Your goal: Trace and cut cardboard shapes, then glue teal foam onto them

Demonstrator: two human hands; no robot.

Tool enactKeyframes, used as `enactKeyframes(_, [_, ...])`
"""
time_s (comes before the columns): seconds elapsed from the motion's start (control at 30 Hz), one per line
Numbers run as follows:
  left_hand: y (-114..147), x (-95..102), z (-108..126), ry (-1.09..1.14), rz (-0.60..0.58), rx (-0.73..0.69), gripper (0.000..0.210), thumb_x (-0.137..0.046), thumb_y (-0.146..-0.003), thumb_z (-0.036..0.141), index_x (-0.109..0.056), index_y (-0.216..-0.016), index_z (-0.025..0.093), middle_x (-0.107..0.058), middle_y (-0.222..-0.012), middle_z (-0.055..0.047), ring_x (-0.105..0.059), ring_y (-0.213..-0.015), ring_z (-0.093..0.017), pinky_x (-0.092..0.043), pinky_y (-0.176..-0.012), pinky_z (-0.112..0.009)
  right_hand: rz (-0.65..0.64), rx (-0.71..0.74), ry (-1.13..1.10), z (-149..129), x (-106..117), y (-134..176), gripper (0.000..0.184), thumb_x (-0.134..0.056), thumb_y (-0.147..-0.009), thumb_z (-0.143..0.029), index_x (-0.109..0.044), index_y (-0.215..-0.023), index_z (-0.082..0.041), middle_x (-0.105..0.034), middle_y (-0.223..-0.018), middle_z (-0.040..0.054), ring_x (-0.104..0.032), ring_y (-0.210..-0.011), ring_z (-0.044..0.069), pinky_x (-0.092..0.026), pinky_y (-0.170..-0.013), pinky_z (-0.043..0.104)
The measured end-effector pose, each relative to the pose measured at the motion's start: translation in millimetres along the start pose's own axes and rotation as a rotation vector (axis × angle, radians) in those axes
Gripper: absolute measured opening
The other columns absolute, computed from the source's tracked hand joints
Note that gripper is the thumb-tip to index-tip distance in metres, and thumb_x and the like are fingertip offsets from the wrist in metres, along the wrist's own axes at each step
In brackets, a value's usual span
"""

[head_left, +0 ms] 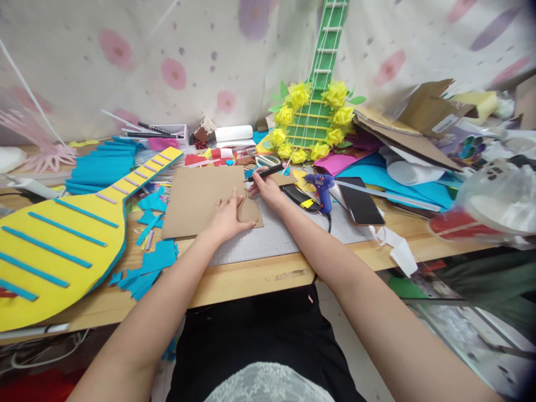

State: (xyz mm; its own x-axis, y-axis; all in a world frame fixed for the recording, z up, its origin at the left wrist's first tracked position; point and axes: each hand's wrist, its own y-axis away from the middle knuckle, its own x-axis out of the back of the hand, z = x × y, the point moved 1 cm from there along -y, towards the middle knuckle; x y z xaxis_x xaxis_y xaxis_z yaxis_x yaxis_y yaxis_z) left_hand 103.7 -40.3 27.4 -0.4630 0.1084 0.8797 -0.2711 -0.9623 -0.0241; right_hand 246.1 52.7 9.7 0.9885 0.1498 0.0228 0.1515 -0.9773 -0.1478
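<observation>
A brown cardboard sheet [196, 192] lies on a grey cutting mat [276, 237]. My left hand [228, 216] rests on the sheet with its fingers spread. Under or beside its thumb sits a smaller rounded cardboard piece [250, 211], lying over the sheet's right part. In my right hand [268, 188] is a black marker pen [274, 169], gripped between the fingers. The pen's tip end points left, close to the cardboard's upper right edge; whether it touches is too small to tell.
Right of my hands lie a black-and-yellow utility knife [300, 197], a blue glue gun [321, 190] and a phone [360, 201]. A yellow paper guitar [62, 240] covers the left. A green one with yellow flowers [312, 120] leans at the back. Blue scraps [157, 257] lie near the front.
</observation>
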Motion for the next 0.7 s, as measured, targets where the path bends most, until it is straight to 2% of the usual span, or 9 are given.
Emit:
enactKeyframes(0.07, [0, -0.1, 0, -0.007, 0.002, 0.008, 0.105, -0.066, -0.068, 0.054, -0.011, -0.147, 0.014, -0.048, -0.138, -0.015, -0.036, -0.132, -0.032, -0.020, -0.111, -0.046, -0.032, -0.002, 0.030, -2, -5, 1, 0.030, -0.049, -0.084, -0.048, -0.035, -0.093, -0.022, -0.052, -0.083, -0.0021, -0.057, -0.050, 0.006, -0.048, -0.046, 0.020])
enactKeyframes(0.2, [0, -0.4, 0, -0.016, 0.008, 0.016, 0.106, -0.067, -0.066, 0.054, -0.012, -0.147, 0.013, -0.046, -0.140, -0.017, -0.038, -0.131, -0.032, -0.019, -0.111, -0.046, -0.050, 0.052, 0.220, -3, -10, 4, 0.023, -0.044, -0.088, -0.041, -0.036, -0.098, -0.022, -0.051, -0.096, 0.0020, -0.062, -0.053, 0.008, -0.041, -0.040, 0.019])
enactKeyframes(0.33, [-1, -1.9, -2, -0.014, 0.009, -0.021, 0.105, -0.066, -0.067, 0.053, -0.010, -0.147, 0.013, -0.047, -0.139, -0.015, -0.037, -0.132, -0.031, -0.016, -0.112, -0.047, -0.039, 0.104, 0.339, -4, -11, 7, 0.019, -0.042, -0.089, -0.037, -0.037, -0.100, -0.021, -0.053, -0.099, 0.0027, -0.062, -0.055, 0.008, -0.042, -0.047, 0.020])
enactKeyframes(0.6, [2, -5.4, -6, 0.012, 0.031, -0.032, 0.106, -0.063, -0.069, 0.055, -0.006, -0.147, 0.013, -0.044, -0.141, -0.015, -0.033, -0.135, -0.029, -0.011, -0.114, -0.047, -0.022, 0.137, 0.297, 0, -13, 11, 0.017, -0.041, -0.090, -0.036, -0.038, -0.099, -0.023, -0.054, -0.097, 0.0017, -0.062, -0.058, 0.008, -0.045, -0.056, 0.022])
enactKeyframes(0.7, [4, -5.9, -6, 0.020, 0.044, -0.041, 0.107, -0.064, -0.069, 0.054, -0.003, -0.148, 0.013, -0.044, -0.142, -0.013, -0.032, -0.136, -0.028, -0.011, -0.114, -0.046, 0.078, 0.102, 0.297, 4, -12, 12, 0.023, -0.040, -0.089, -0.043, -0.039, -0.101, -0.023, -0.054, -0.098, 0.0029, -0.062, -0.061, 0.010, -0.047, -0.060, 0.025])
